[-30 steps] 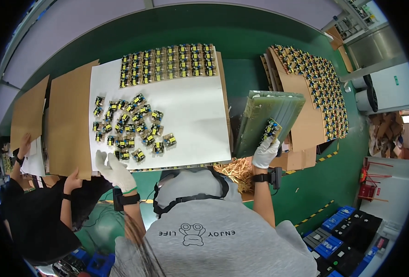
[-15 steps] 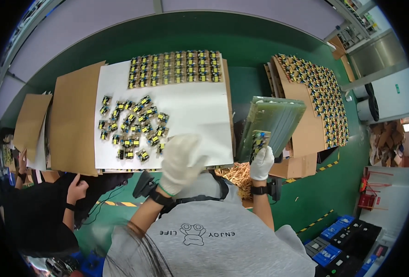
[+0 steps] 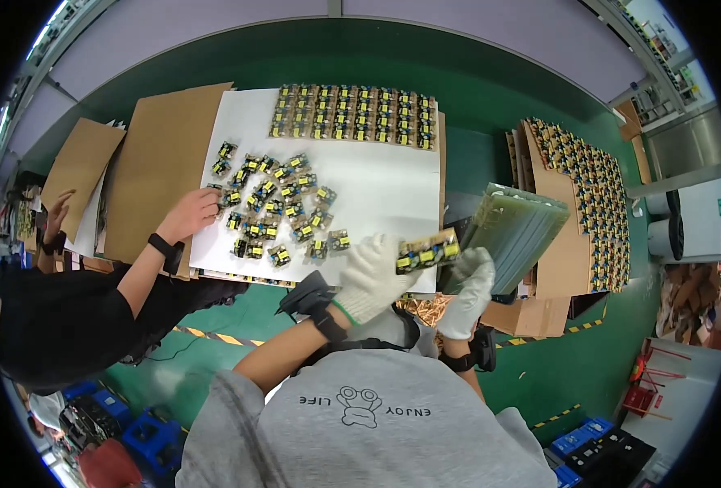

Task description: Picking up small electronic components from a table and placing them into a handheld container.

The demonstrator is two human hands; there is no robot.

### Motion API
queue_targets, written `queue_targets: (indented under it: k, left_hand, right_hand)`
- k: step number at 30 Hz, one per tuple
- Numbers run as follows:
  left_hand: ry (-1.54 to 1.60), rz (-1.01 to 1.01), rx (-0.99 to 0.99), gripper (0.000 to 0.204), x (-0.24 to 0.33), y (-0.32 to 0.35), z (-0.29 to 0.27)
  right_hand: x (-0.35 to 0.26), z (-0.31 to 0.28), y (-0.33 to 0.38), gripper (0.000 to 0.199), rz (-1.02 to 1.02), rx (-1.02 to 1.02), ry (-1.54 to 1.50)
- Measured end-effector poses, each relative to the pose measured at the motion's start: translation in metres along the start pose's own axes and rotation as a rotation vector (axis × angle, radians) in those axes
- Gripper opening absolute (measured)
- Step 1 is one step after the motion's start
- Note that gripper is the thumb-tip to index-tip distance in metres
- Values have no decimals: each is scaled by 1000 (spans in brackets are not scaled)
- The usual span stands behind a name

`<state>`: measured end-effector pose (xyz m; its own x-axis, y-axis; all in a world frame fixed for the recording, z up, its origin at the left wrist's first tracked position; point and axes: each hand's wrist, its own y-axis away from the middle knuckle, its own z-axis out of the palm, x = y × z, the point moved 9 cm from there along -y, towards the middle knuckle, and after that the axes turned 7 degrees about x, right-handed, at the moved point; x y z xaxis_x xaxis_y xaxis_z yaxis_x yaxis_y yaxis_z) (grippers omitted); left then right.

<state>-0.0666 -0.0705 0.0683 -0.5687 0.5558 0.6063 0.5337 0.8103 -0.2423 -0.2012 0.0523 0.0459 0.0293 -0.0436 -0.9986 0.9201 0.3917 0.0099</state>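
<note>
My left hand (image 3: 375, 281), in a white knit glove, is closed on the left end of a narrow circuit board panel (image 3: 428, 250) with yellow-labelled parts. The panel is held above the near right edge of the white-topped table. At its right end is my gloved right hand (image 3: 469, 294), its fingers smeared by motion, so I cannot tell whether they grip it. Several small circuit boards (image 3: 273, 206) lie loosely scattered on the white sheet (image 3: 377, 183). Uncut-looking rows of circuit boards (image 3: 352, 114) stand neatly along the far edge.
A leaning stack of translucent greenish trays (image 3: 516, 236) stands right of my hands. Beyond it, more boards (image 3: 584, 191) cover a cardboard-topped stack. At left, a co-worker's hand (image 3: 191, 213) touches the scattered boards, beside a large brown cardboard sheet (image 3: 161, 154).
The panel, earlier upright in my right hand by the trays, is now level in my left hand. A co-worker's hand has reached onto the scattered boards. The whole view has shifted.
</note>
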Motion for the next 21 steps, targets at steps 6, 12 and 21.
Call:
queue_targets:
  k: [6, 12, 21]
  left_hand:
    - [145, 257, -354, 76, 53, 15, 34]
    - [333, 89, -346, 88, 34, 11, 29]
    - [331, -46, -299, 74, 9, 14, 41]
  right_hand:
    - [15, -6, 23, 40, 257, 117, -8]
    - [6, -72, -31, 37, -205, 226, 479]
    - [22, -75, -41, 26, -520, 267, 770]
